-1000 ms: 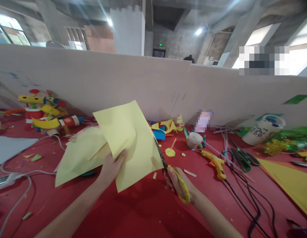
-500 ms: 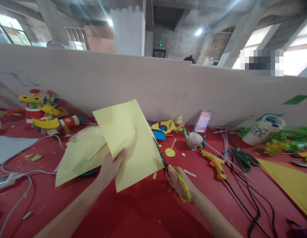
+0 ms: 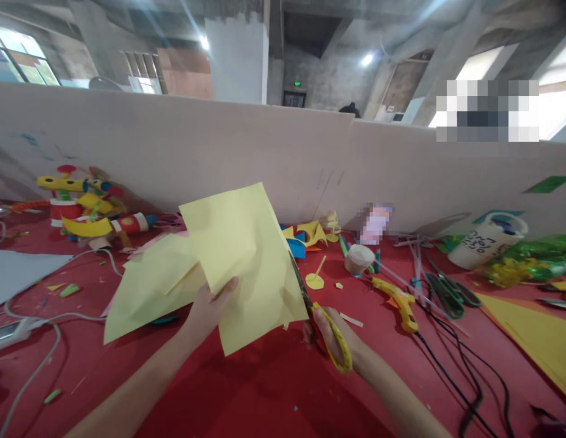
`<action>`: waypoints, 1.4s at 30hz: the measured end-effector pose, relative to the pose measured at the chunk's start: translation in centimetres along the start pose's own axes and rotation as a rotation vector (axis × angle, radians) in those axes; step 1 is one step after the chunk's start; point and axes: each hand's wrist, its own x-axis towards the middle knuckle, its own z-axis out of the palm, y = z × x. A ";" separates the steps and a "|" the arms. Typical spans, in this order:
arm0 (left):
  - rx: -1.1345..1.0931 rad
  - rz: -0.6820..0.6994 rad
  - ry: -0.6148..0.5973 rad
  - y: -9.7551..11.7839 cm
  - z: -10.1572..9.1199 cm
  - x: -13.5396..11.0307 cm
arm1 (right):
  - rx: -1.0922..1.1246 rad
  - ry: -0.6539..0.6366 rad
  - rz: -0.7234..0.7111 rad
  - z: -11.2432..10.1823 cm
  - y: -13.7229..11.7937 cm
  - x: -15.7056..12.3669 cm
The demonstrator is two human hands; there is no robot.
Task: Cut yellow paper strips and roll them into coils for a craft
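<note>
My left hand [image 3: 205,310] pinches a pale yellow sheet of paper [image 3: 241,255] and holds it up above the red table [image 3: 265,389], thumb on its front face. My right hand [image 3: 331,340] grips yellow-handled scissors [image 3: 326,331], fingers through the loops. Their dark blades run up along the sheet's right edge, partly hidden by the paper. A second pale yellow sheet [image 3: 146,292] lies behind and to the left of the held one.
A yellow glue gun [image 3: 399,301] with black cables [image 3: 451,359] lies to the right, beside green scissors [image 3: 442,292], a tape roll [image 3: 358,258] and a white cup [image 3: 486,240]. Paper scraps [image 3: 310,234] and a colourful craft toy [image 3: 82,207] sit along the beige partition [image 3: 283,152]. Grey cables [image 3: 45,328] are at left.
The held sheet and both hands have shifted slightly right, and the scissors have moved a little further up along the sheet's right edge.
</note>
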 end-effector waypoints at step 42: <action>-0.050 -0.002 -0.044 -0.2 0.1 -0.1 | -0.035 0.062 0.053 0.1 -1.2 -0.1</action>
